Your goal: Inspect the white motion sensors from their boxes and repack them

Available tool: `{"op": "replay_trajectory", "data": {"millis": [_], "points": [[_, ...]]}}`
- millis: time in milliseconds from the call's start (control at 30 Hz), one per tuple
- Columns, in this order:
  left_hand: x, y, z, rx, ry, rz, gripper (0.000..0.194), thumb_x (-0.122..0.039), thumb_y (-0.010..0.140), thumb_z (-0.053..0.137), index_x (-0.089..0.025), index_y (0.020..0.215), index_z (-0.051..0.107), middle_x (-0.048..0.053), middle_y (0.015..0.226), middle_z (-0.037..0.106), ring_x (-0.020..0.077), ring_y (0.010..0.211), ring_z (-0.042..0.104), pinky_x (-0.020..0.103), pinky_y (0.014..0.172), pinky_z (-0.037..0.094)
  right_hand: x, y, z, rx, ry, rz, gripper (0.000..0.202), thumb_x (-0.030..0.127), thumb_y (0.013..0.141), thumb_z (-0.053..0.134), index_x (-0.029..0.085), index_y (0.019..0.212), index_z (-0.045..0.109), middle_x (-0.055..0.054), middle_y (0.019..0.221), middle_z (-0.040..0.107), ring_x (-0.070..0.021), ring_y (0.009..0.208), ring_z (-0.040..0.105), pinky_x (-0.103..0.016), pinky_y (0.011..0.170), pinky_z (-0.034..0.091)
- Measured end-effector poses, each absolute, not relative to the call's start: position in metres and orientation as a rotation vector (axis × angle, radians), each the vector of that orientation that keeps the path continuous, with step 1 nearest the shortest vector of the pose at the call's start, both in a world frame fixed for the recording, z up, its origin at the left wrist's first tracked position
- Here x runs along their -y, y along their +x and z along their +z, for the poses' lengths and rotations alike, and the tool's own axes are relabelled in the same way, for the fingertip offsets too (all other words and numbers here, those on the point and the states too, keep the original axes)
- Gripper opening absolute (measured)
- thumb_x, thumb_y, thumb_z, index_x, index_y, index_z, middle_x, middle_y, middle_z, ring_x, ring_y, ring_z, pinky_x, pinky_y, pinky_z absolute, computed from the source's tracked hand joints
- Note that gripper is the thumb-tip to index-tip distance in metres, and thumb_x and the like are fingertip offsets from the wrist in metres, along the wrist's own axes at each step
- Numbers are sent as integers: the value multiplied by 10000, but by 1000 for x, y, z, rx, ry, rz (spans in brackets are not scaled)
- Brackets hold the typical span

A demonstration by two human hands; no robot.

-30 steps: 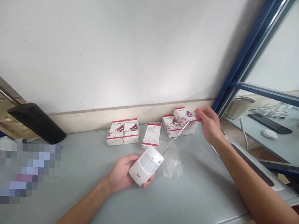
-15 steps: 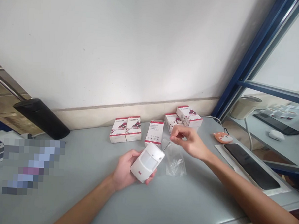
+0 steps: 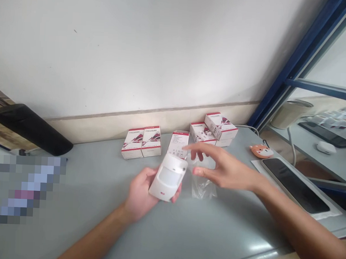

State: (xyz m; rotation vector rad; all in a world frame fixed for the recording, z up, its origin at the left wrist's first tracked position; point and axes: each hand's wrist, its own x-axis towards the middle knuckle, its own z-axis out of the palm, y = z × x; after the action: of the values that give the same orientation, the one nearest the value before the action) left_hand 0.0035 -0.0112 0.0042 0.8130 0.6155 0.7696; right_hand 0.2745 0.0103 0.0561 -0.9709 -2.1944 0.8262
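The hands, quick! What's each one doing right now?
Left hand: closed around the white detector.
Right hand: open, thumb and fingers apart, holding nothing that I can see.

We spot a phone [image 3: 296, 185], lower right
Beyond it, we see an orange animal-face case [image 3: 261, 151], right of center.

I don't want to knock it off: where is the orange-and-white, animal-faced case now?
In the head view, the orange-and-white, animal-faced case is on the person's right, on the grey table, just beyond the flat, black-topped device.
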Motion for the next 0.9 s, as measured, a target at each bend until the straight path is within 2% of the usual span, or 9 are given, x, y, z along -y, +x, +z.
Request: {"op": "replay_trajectory", "data": {"millis": [67,200,267,333,400,533,633,767,900], "points": [[9,2,4,-647,755,854,501,-411,931,392,-43,1028,718,185,872,736,271,705,651,376,708,449,-9,287,62,2287,-1013,804,694,467,875,816,349,1493,525,-78,1311,656,-272,1107,637,-377,908,547],[5,1,2,-708,704,926,466,-406,914,441,-58,1037,726,178,898,732,269,706,641,368,675,434,3,298,63,2527,-1096,909,841,442,743,920,415,1477,512,-59,1337,592,-284,1097,647,-353,806,584],[6,2,3,-713,732,918,465,-405,913,440,-58,1035,724,185,902,730,269,706,637,366,667,430,8,296,60,2580,-1108,846,757,383,778,892,409,1443,531,-62,1296,596,-293,1128,632,-366,825,576],[8,5,6,-707,782,913,455,-395,912,425,-62,1018,716,184,877,722,272,708,633,369,671,429,8,291,58,2565,-1135,725,460,355,892,784,368,1315,604,-60,1217,617,-275,1091,632,-370,835,552],[11,7,9,-693,844,919,447,-382,913,411,-66,1036,703,171,846,710,274,707,624,380,685,434,3,286,57,2493,-1197,611,140,370,997,652,311,1125,646,-45,1097,642,-221,912,636,-342,757,512],[20,9,11,-629,1019,942,471,-381,959,382,-76,1182,662,145,890,703,268,731,609,402,740,449,-10,278,56,2182,-1316,325,175,390,1050,567,257,942,601,-18,929,665,-154,667,540,-320,634,404],[28,8,9,-636,1165,934,468,-415,998,396,-126,1277,637,119,969,698,265,810,612,396,799,460,-13,271,52,2023,-1304,266,156,354,1031,591,249,917,591,-11,866,676,-152,653,529,-319,631,402],[38,7,7,-693,1247,785,479,-425,1048,441,-209,1447,593,98,1076,702,263,945,598,356,853,454,-9,261,45,1980,-1247,450,122,340,1006,622,254,920,615,6,785,660,-155,651,544,-310,611,422],[41,8,5,-689,1202,721,535,-430,1078,420,-267,1581,499,97,1254,680,260,1030,580,346,910,438,-7,256,43,1973,-1251,416,114,333,1012,604,253,931,614,-5,815,663,-155,647,550,-314,611,424]]}}
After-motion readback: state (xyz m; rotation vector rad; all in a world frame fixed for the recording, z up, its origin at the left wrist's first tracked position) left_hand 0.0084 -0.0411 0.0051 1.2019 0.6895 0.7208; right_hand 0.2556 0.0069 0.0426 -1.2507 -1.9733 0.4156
